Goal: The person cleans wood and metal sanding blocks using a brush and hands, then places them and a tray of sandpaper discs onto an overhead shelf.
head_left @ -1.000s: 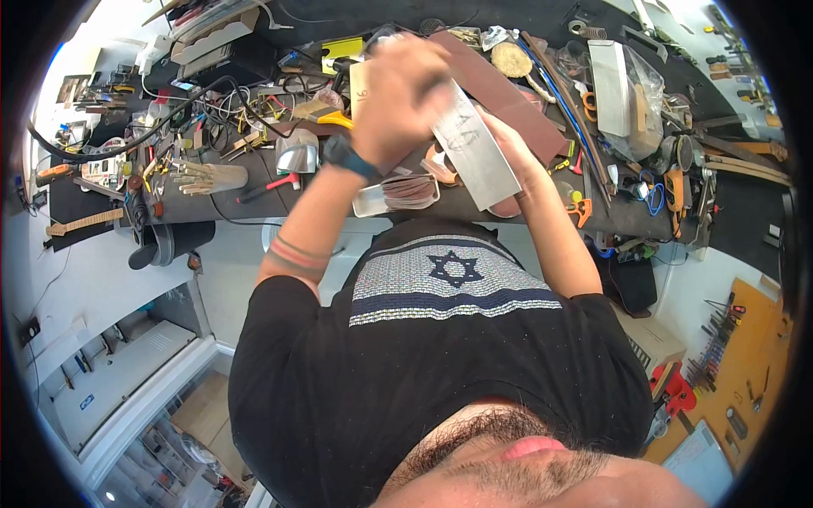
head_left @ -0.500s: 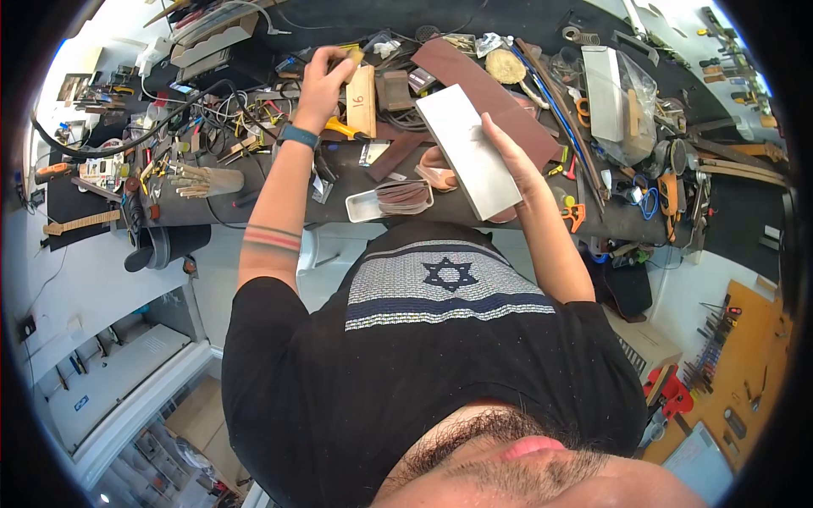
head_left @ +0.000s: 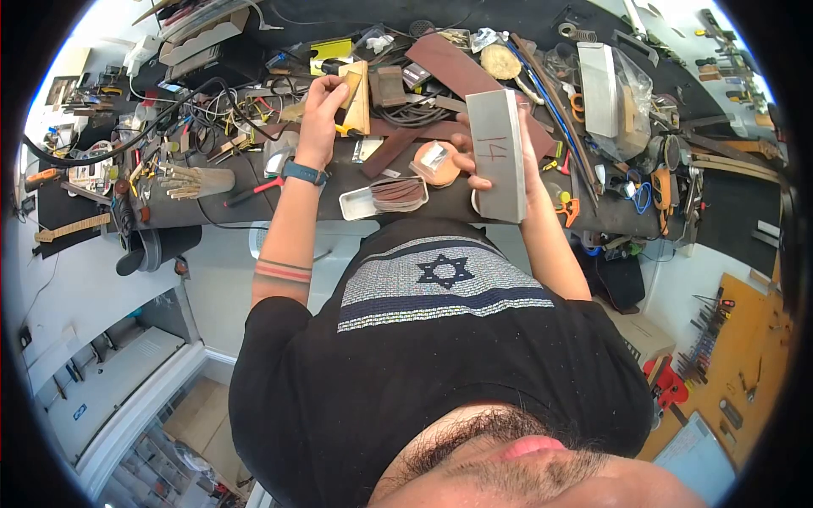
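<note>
My right hand [head_left: 527, 152] grips a long pale grey block [head_left: 498, 169], with "14" handwritten on the side facing me and its fingertips showing at the left edge. My left hand [head_left: 320, 114], wearing a watch, pinches a small tan-gold flat piece [head_left: 349, 90]; what that piece is I cannot make out. Right behind those fingers stands a light wooden block [head_left: 362, 103]. Between the hands lie a white tray [head_left: 356, 206] with a stack of brown abrasive sheets [head_left: 398, 196] and a round orange-tan disc stack [head_left: 442, 173].
A reddish-brown abrasive strip [head_left: 449, 61] crosses the back of the bench among cables and tools. On the left are a cup of sticks [head_left: 216, 180] and a red-handled tool [head_left: 254, 192]. Orange clamps [head_left: 569, 210] and long rods [head_left: 563, 127] lie on the right.
The grey block has turned upright and moved right, bringing its "14" side into view. My left hand has come down and nearer, with the tan-gold piece in its fingers.
</note>
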